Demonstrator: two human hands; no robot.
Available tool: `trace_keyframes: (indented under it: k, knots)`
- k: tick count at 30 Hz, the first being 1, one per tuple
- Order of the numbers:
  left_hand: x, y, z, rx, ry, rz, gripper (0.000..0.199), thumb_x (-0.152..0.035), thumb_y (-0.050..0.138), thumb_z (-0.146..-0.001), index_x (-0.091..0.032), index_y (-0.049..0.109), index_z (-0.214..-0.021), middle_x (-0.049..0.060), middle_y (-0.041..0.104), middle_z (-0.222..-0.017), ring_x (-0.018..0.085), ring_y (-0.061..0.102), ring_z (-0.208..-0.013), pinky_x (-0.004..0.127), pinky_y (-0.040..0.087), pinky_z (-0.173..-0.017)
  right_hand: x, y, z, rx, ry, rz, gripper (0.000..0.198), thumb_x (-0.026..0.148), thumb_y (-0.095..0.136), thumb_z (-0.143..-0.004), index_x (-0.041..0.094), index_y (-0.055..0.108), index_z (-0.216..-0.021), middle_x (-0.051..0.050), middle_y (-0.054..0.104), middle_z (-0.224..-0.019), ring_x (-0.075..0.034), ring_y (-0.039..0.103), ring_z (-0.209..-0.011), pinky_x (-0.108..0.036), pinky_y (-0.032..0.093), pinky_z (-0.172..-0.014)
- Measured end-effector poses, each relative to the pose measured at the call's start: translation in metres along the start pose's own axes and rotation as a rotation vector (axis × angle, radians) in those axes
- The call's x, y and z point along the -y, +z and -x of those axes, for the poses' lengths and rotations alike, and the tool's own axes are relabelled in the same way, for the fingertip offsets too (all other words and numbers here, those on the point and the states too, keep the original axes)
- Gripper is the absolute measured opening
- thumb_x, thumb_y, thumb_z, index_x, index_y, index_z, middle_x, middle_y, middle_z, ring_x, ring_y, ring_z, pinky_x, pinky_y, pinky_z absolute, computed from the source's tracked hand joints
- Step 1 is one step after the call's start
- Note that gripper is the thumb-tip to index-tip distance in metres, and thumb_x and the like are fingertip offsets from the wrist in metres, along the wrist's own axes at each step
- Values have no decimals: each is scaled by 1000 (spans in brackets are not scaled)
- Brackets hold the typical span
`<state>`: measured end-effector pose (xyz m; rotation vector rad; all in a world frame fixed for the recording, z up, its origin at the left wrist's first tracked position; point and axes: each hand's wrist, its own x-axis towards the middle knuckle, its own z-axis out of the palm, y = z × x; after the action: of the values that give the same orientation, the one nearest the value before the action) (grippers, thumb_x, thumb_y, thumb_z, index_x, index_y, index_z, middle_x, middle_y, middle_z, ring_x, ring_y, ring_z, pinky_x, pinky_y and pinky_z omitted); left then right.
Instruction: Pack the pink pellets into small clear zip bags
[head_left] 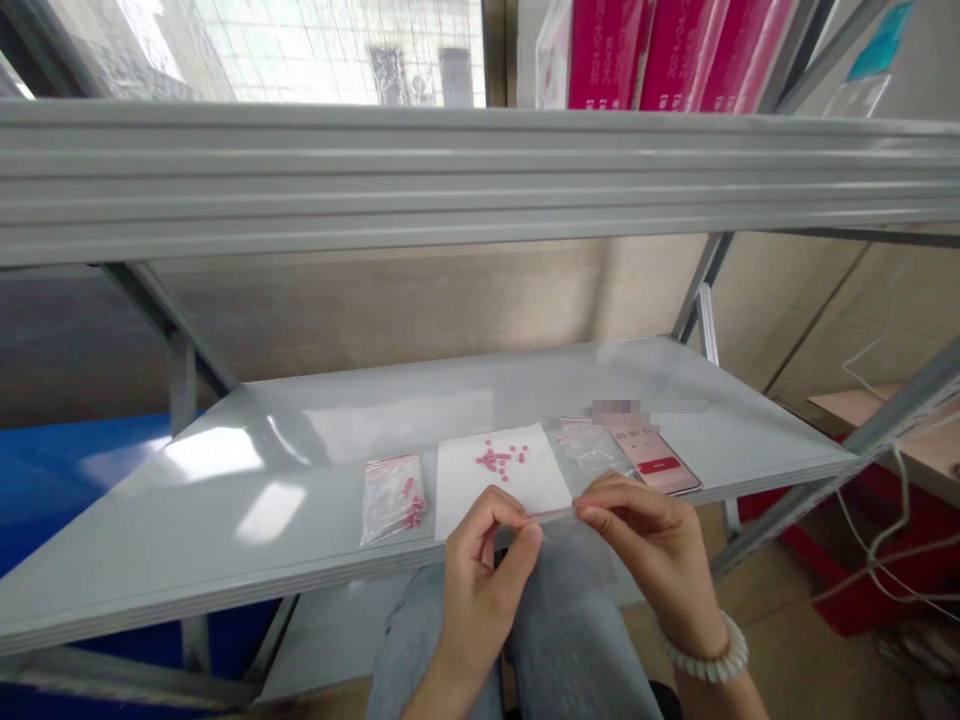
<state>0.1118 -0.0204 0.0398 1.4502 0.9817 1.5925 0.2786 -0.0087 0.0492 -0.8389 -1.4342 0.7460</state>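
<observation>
My left hand [491,560] and my right hand [645,535] pinch the top edge of a clear zip bag [574,565], which hangs between them over my lap at the shelf's front edge. No contents can be made out in it. Just beyond my hands a white sheet of paper [461,490] lies on the shelf, with several small pink pieces [491,460] scattered on it. To the left rests a zip bag holding pink pieces [394,498]. Right of the paper are more clear zip bags [589,445], partly overlapped by a phone.
A phone [660,462] with a timer on its screen lies at the right of the grey shelf [322,520]. Above runs a thick shelf beam [450,180], with pink boxes [679,55] on top. Slanted metal struts [701,300] flank the sides, and white cables [877,540] hang at right.
</observation>
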Motion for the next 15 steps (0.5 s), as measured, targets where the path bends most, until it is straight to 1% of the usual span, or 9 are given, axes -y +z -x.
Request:
trace_keyframes:
  k: [2,4,5,6,7,9,10,13,15]
  knots:
    - [-1,9,-15,46,-33,-2,21,-30,64,-87,-20,55,-71,-2,54,-68,14,53,-67,25,44,-63,0,-12,-15,-14,8,57,12,33,76,-81,23,78,-75,-5,74,-75,-21,66,-69,-32,55,-60]
    - [5,20,-32,111,-76,6,12,-30,64,-85,-20,58,-85,1,61,-80,16,60,-76,27,50,-70,-6,-25,-36,-57,33,164,19,38,73,-81,22,77,-75,-6,74,-79,-21,66,-70,-29,54,-57]
    - [10,25,-39,143,-97,-3,20,-29,66,-82,-19,57,-98,4,63,-91,18,63,-83,31,52,-75,-11,-31,-48,-66,58,231,22,41,71,-82,20,77,-78,-6,73,-78,-19,64,-67,-28,53,-54]
    - [16,30,-46,157,-113,-44,36,-27,67,-80,-19,52,-112,8,64,-103,20,65,-90,35,54,-80,-18,-37,-62,-78,95,298,28,44,68,-83,17,76,-81,-6,72,-74,-18,62,-61,-27,51,-52]
    - [23,36,-51,170,-102,-114,48,-26,68,-80,-19,46,-122,12,62,-116,23,65,-99,39,53,-86,-26,-42,-75,-72,146,373,34,46,63,-85,15,76,-84,-5,70,-68,-17,60,-56,-27,50,-50]
    - [37,45,-57,190,-59,-238,66,-23,70,-76,-18,37,-133,19,54,-132,28,61,-113,46,50,-95,-43,-50,-101,-53,189,437,36,43,60,-85,11,75,-82,-5,66,-60,-16,56,-50,-27,45,-47]
    - [43,49,-58,200,-39,-272,71,-22,71,-75,-18,35,-136,20,51,-136,29,59,-116,48,49,-97,-52,-53,-111,-42,203,472,34,40,60,-85,10,75,-79,-5,65,-57,-16,54,-48,-27,43,-46]
    - [50,57,-56,235,-3,-317,74,-19,70,-73,-18,34,-138,20,54,-135,30,62,-113,48,50,-95,-73,-55,-131,-23,224,594,22,25,61,-83,9,75,-76,-6,66,-56,-18,58,-52,-28,42,-53]
    - [49,59,-53,253,15,-352,71,-17,68,-74,-18,36,-137,16,62,-123,28,65,-105,47,52,-93,-82,-54,-134,4,227,670,16,17,61,-82,10,76,-81,-6,68,-59,-19,61,-57,-28,43,-59]
